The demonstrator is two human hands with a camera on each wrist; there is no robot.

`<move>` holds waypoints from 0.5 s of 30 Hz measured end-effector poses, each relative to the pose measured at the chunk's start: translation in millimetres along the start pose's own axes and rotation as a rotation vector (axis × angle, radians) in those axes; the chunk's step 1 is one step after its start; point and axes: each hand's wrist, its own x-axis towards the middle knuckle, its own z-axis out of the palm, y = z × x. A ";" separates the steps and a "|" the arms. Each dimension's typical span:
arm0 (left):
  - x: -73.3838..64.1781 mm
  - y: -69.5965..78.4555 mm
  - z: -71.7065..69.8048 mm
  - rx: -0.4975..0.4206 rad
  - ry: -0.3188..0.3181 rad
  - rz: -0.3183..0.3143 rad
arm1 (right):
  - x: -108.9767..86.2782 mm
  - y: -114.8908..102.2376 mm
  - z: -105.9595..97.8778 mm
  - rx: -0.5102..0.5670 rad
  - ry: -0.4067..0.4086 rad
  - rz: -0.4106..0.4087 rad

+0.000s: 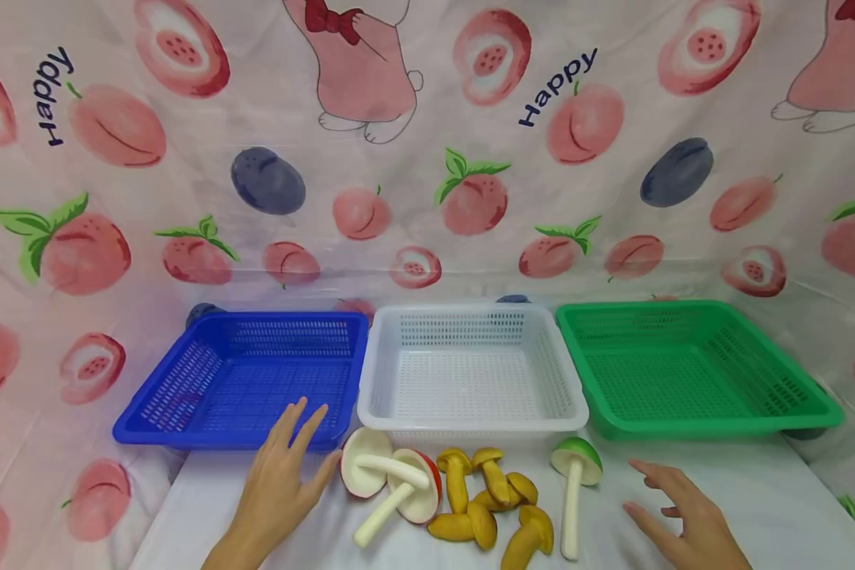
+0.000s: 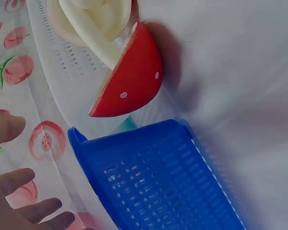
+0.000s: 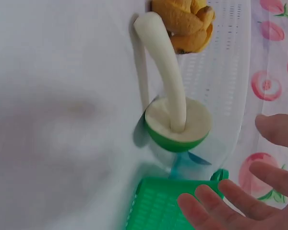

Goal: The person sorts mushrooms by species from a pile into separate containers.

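My left hand (image 1: 279,479) hovers with spread fingers by the front edge of the blue basket (image 1: 242,438), holding nothing. Just right of its thumb lie two red-capped toy mushrooms (image 1: 418,487) with pale stems, one across the other; a red cap (image 2: 134,79) with white dots shows in the left wrist view. Several brown toy mushrooms (image 1: 458,483) are grouped in the middle. A green-capped toy mushroom (image 1: 573,491) lies to their right, stem toward me. Right of it my right hand (image 1: 687,514) is held with fingers apart, touching nothing; the right wrist view shows the green cap (image 3: 175,143) near its fingertips.
A white basket (image 1: 473,423) stands between the blue basket and a green basket (image 1: 720,427), all in a row at the back of the white-covered table (image 1: 207,507). Behind them hangs a fruit-patterned cloth (image 1: 413,190), which also runs along the left side.
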 end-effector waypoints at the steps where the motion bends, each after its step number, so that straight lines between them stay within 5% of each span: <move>1: 2.1 0.3 1.5 -0.003 -0.006 -0.001 | 0.1 -1.1 1.1 0.010 -0.009 0.007; 9: 17.6 6.3 14.8 -0.051 -0.069 -0.016 | 2.7 -9.0 16.8 0.109 -0.149 0.170; 15: 25.1 8.2 22.9 -0.076 -0.099 -0.017 | 7.5 -9.5 36.5 0.166 -0.145 0.218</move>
